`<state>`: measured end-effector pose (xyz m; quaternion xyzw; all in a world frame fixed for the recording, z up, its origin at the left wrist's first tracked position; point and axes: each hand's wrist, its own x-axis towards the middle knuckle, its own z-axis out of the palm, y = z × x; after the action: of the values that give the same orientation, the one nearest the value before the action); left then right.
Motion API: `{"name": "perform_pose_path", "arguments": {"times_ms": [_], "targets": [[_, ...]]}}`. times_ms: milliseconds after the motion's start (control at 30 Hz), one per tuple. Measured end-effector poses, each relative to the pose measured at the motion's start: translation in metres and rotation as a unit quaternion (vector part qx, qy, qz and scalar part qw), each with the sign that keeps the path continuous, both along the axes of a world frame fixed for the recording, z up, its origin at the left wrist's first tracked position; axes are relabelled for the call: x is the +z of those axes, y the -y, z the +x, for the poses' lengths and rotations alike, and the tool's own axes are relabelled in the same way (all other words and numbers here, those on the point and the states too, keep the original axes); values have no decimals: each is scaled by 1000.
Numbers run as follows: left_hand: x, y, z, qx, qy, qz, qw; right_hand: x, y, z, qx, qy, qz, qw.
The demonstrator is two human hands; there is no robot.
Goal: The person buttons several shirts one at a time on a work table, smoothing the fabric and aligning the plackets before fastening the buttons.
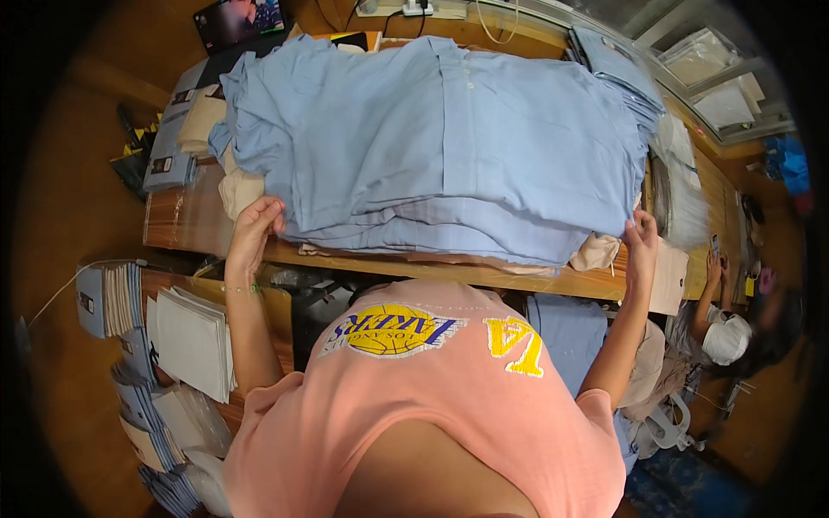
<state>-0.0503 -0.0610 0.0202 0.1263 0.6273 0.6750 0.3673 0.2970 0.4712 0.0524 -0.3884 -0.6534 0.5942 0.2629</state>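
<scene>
Lying between both hands (259, 221) (641, 236) is a blue shirt (380, 129).

So the room's pretty much all brown wood tones. A long wooden counter (180, 211) runs across the upper half of the frame, plus a second wooden surface (275, 306) at the lower left. Brown floor (73, 207) shows along the left edge. Upper right's got a window (718, 79) with a pale frame, kinda skewed by the lens. There's a white power strip (449, 11) up top with dark plugs in it. Light's fairly even in the middle, corners go black.
</scene>
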Motion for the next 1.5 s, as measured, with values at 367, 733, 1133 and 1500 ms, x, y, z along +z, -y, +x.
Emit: {"name": "perform_pose_path", "arguments": {"times_ms": [367, 733, 1133, 1500], "targets": [[-25, -56, 27, 166, -321, -209, 909, -25, -2, -4, -21, -19, 66, 997], [80, 36, 51, 145, -208, 25, 967, 55, 9, 83, 81, 22, 32, 996], [96, -149, 8, -121, -494, -150, 848, 44, 45, -112, 218, 13, 240, 946], [47, -279, -62, -126, -461, -113, 871, 18, 55, -273, 348, -11, 359, 866]]}}
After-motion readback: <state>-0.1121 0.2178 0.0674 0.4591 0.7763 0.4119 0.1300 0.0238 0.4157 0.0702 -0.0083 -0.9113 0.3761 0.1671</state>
